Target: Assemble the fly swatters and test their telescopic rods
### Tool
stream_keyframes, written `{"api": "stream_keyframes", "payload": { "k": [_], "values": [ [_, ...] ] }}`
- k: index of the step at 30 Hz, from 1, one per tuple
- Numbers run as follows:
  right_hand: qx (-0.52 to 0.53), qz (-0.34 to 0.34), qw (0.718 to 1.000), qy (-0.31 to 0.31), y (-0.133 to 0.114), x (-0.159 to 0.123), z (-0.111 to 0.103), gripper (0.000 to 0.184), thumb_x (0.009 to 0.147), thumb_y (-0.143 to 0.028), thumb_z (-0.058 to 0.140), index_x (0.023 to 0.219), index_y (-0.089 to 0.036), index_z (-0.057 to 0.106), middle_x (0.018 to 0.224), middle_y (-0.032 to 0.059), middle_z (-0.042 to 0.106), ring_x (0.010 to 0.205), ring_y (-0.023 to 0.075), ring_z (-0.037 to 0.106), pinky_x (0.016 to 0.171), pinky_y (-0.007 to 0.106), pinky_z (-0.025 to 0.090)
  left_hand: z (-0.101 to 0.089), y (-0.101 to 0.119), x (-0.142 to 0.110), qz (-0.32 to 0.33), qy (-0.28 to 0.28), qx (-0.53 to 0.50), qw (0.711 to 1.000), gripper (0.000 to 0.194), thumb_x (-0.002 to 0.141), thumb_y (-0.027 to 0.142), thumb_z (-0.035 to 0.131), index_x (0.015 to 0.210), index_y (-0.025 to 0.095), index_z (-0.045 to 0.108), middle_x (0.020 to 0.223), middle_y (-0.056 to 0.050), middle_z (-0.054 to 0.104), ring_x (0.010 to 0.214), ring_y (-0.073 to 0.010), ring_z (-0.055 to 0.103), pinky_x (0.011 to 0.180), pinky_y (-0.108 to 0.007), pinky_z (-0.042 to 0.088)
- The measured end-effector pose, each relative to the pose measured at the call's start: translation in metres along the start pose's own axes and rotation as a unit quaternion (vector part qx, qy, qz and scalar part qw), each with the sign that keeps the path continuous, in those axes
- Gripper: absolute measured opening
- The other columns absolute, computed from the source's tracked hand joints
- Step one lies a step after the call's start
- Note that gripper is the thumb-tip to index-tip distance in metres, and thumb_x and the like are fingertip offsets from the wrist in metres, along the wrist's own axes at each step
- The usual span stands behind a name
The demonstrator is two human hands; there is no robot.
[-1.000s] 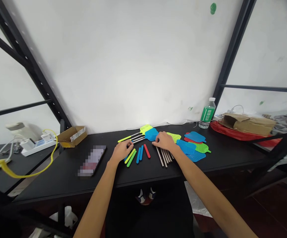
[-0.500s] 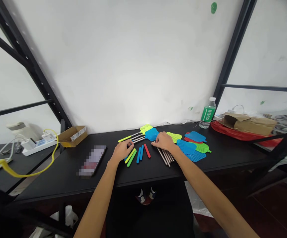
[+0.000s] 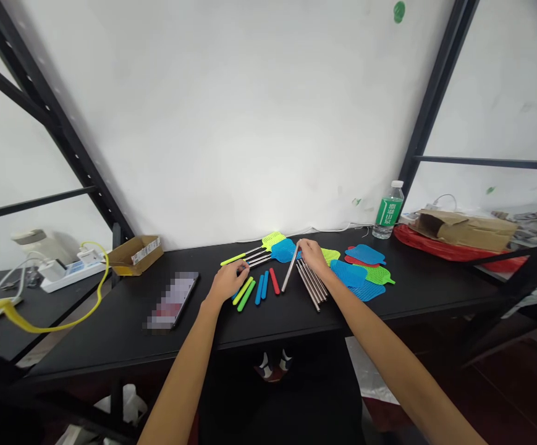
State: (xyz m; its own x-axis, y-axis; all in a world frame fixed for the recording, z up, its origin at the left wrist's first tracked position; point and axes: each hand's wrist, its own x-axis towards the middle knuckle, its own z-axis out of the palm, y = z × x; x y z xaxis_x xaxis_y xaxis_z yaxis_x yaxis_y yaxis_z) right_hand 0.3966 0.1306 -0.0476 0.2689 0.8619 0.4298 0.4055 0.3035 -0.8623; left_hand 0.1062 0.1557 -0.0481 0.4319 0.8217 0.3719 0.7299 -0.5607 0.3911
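My right hand [image 3: 313, 254] pinches the upper end of a metal rod [image 3: 290, 270], which slants down toward the table. Right beneath that hand lies a bundle of several metal rods [image 3: 311, 287]. My left hand [image 3: 229, 279] rests on the table with its fingers curled; whatever they hold, if anything, is hidden. Close to it are a yellow handle [image 3: 244, 293], a green handle [image 3: 246, 296], blue handles [image 3: 262, 287] and a red handle [image 3: 274, 281]. Behind lie fly swatters with shafts, among them one with a blue head [image 3: 283, 250] and one with a yellow head [image 3: 272, 240].
Loose swatter heads [image 3: 364, 292] lie to the right, overlapping. A water bottle [image 3: 389, 211] stands at the back right, near an opened cardboard box [image 3: 467, 233] on red plastic. On the left are a phone [image 3: 175, 300], a small carton [image 3: 133, 262] and a power strip [image 3: 71, 275].
My right hand has moved slightly up and to the right, drawing one metal rod away from the bundle. My left hand has stayed in place.
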Motion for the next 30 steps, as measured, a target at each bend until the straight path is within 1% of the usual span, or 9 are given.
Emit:
{"api": "stream_keyframes", "payload": {
  "k": [5,10,12,15,18,20,22,26,30],
  "values": [
    [0.200,0.061,0.977,0.040,0.002,0.003,0.001,0.017,0.082,-0.035,0.048,0.072,-0.022,0.050,0.053,-0.0060,0.040,0.040,0.0089,0.031,0.038,0.022,0.027,-0.001,0.002,-0.001,0.000,0.023,-0.072,0.997,0.031,0.091,0.043,0.043,0.100,0.022,0.064,0.089,-0.003,0.070,0.066,-0.0151,0.063,0.064,-0.026,0.046],
    [0.301,0.116,0.945,0.052,-0.004,0.004,0.001,0.017,0.080,-0.037,0.056,0.078,-0.022,0.049,0.058,-0.0028,0.055,0.041,0.0100,0.046,0.036,0.020,0.033,0.001,0.000,0.000,-0.019,0.035,-0.152,0.988,0.034,0.092,0.044,0.039,0.103,0.021,0.062,0.082,-0.001,0.066,0.054,-0.0119,0.062,0.061,-0.026,0.051],
    [0.341,0.130,0.930,0.052,-0.006,0.004,-0.001,0.019,0.080,-0.038,0.059,0.084,-0.022,0.049,0.054,-0.0063,0.050,0.038,0.0083,0.041,0.034,0.018,0.030,0.002,-0.001,0.000,-0.024,0.042,-0.170,0.984,0.035,0.093,0.044,0.037,0.105,0.021,0.061,0.081,-0.001,0.065,0.054,-0.0116,0.062,0.057,-0.024,0.051],
    [0.428,0.140,0.892,0.034,-0.009,0.004,-0.007,0.023,0.081,-0.038,0.063,0.095,-0.024,0.051,0.051,-0.0119,0.037,0.034,0.0049,0.028,0.034,0.015,0.025,0.002,-0.001,0.000,-0.025,0.048,-0.178,0.982,0.037,0.094,0.043,0.035,0.107,0.020,0.061,0.079,-0.002,0.064,0.052,-0.0107,0.059,0.054,-0.023,0.049],
    [0.496,0.162,0.853,0.011,-0.012,0.004,-0.013,0.019,0.086,-0.033,0.061,0.100,-0.025,0.050,0.051,-0.0127,0.030,0.034,0.0043,0.022,0.033,0.014,0.022,0.000,0.001,-0.001,-0.016,0.057,-0.163,0.985,0.038,0.095,0.043,0.035,0.107,0.019,0.063,0.076,-0.002,0.064,0.052,-0.0111,0.056,0.056,-0.024,0.048],
    [0.518,0.170,0.839,0.008,-0.014,0.004,-0.016,0.015,0.089,-0.030,0.058,0.100,-0.026,0.049,0.052,-0.0125,0.029,0.034,0.0044,0.021,0.033,0.013,0.021,-0.002,0.002,-0.001,-0.010,0.062,-0.153,0.986,0.038,0.095,0.042,0.035,0.107,0.019,0.063,0.077,-0.002,0.064,0.058,-0.0128,0.058,0.060,-0.025,0.048],
    [0.526,0.165,0.834,0.009,-0.016,0.003,-0.017,0.014,0.091,-0.030,0.058,0.100,-0.026,0.049,0.053,-0.0123,0.029,0.034,0.0043,0.021,0.033,0.012,0.021,-0.002,0.003,-0.001,-0.005,0.067,-0.145,0.987,0.038,0.095,0.041,0.035,0.106,0.019,0.064,0.080,-0.003,0.065,0.064,-0.0146,0.061,0.065,-0.026,0.049],
    [0.520,0.162,0.839,0.010,-0.019,0.003,-0.015,0.016,0.092,-0.036,0.059,0.098,-0.026,0.048,0.053,-0.0120,0.028,0.034,0.0041,0.020,0.033,0.012,0.021,-0.002,0.003,0.000,-0.003,0.074,-0.130,0.989,0.036,0.094,0.039,0.036,0.105,0.019,0.064,0.083,-0.003,0.066,0.075,-0.0176,0.063,0.071,-0.028,0.048],
    [0.517,0.179,0.837,0.018,-0.020,0.005,-0.014,0.012,0.096,-0.036,0.053,0.096,-0.025,0.047,0.052,-0.0120,0.026,0.034,0.0046,0.017,0.031,0.013,0.019,-0.002,0.002,0.000,-0.001,0.074,-0.127,0.989,0.036,0.095,0.040,0.036,0.105,0.020,0.065,0.083,-0.003,0.066,0.078,-0.0184,0.063,0.073,-0.029,0.048]
  ]
}}
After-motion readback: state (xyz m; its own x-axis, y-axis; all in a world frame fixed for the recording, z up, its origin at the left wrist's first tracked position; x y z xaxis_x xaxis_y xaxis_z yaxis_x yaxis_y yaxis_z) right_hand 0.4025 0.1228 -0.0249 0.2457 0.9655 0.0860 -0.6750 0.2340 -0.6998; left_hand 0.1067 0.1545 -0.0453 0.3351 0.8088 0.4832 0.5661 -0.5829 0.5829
